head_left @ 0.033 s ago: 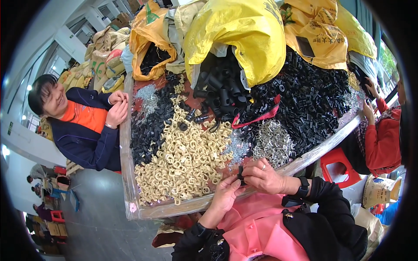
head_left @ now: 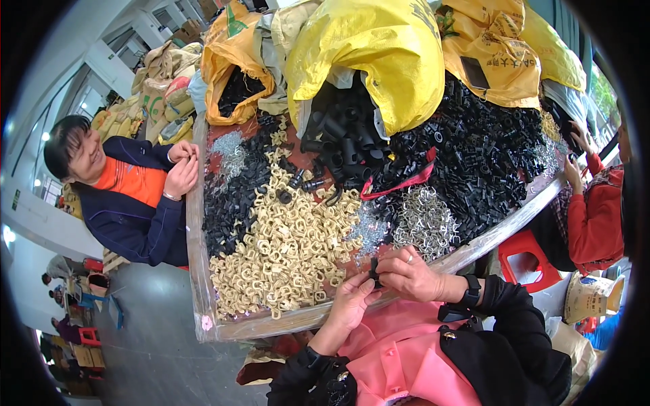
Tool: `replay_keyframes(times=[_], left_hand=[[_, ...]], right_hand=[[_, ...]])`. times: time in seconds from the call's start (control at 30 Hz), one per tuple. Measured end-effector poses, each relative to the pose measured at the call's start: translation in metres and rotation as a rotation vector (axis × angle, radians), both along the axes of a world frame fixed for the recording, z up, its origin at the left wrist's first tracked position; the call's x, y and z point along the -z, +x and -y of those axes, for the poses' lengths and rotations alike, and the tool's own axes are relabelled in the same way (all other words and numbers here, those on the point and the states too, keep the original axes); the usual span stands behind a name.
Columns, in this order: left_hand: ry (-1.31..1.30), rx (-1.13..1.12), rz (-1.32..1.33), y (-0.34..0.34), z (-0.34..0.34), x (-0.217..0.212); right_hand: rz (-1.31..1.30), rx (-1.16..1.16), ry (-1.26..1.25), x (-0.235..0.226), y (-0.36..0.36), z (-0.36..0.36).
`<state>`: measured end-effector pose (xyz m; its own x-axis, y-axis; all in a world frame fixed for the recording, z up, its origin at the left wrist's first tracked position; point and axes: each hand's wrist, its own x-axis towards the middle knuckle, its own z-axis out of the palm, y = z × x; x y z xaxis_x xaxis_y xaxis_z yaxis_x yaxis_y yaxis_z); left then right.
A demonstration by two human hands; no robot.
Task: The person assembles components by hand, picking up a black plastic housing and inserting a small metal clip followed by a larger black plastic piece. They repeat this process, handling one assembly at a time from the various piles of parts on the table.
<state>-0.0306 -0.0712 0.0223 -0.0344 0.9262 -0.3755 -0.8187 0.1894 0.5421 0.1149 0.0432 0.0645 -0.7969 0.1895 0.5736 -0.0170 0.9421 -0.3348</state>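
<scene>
The left hand (head_left: 353, 301) and the right hand (head_left: 409, 274) met at the near edge of the table (head_left: 284, 329), both grasping one small black part (head_left: 374, 269) between their fingertips. The part was held just above that edge, its details too small to tell.

Just left of the hands spread a heap of cream rings (head_left: 291, 247). Beyond the hands lay silvery pins (head_left: 370, 227), with metal rings (head_left: 426, 220) just to their right. Farther right stretched a broad pile of black pieces (head_left: 481, 162), and a red strap (head_left: 409, 181) lay along its left side. At the far middle, black tubes (head_left: 345, 135) spilled from the mouth of a yellow bag (head_left: 365, 44). A phone (head_left: 474, 72) rested on an orange bag (head_left: 504, 44) at far right.

Co-workers sat at the left and right sides; what the left co-worker's fingers (head_left: 183, 162) pinched could not be told.
</scene>
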Motion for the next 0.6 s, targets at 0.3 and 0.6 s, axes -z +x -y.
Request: replay_keyframes(times=[0.3,0.6], left_hand=[[-0.012,0.021,-0.037,-0.013,-0.005,0.004],[-0.055,-0.089,-0.056,-0.043,0.001,0.014]], right_hand=[[-0.038,0.013,-0.621,0.015,-0.014,-0.008],[0.285,0.094,-0.401,0.034,-0.042,-0.045]])
